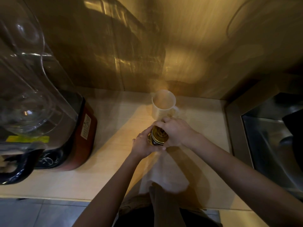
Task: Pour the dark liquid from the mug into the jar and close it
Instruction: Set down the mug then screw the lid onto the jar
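Fingers of the left hand (142, 143) curl round a small glass jar (150, 139); the right hand (174, 131) grips its gold metal lid (159, 134), the white ceramic mug (164, 105) standing just behind.

I see a pale, wood-toned countertop (101, 161) running from the dim back wall toward me, with its front edge above a tiled floor (41, 212). On its left end sits a blender (65, 131) with a dark red base and a clear jug, its black handle toward me. Near the back wall stands a white mug (164, 104), upright, its handle to the right. Just in front of the mug I make out a jar (159, 136) with a gold lid; whether it rests on the surface I cannot tell. A white cloth (165, 176) lies flat nearer me. A steel sink (268, 141) is set into the right end.
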### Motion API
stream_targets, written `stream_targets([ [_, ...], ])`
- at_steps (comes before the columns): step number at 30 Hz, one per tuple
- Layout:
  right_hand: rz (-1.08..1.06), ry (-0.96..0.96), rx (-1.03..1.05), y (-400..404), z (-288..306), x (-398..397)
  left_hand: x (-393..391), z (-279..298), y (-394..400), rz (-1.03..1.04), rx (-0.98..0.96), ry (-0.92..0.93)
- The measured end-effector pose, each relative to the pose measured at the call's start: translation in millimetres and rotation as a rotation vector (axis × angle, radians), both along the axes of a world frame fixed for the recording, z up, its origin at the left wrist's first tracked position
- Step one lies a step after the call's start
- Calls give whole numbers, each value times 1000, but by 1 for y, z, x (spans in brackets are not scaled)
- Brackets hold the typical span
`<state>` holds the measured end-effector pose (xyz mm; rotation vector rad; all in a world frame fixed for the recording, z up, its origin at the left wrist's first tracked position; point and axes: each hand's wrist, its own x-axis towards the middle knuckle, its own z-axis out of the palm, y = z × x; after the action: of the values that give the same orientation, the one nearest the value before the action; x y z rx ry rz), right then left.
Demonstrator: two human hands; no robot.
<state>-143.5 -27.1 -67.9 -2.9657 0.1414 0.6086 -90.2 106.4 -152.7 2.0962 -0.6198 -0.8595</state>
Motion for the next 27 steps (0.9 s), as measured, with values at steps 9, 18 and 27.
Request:
stream_targets([
  [9, -110, -143, -114, 6, -6, 1, -1, 1, 1, -21, -2, -16],
  [18, -365, -121, -143, 13, -5, -6, 0, 3, 0, -2, -25, 14],
  [27, -159, 44, 70, -9, 15, -11, -1, 5, 0, 10, -28, 8],
])
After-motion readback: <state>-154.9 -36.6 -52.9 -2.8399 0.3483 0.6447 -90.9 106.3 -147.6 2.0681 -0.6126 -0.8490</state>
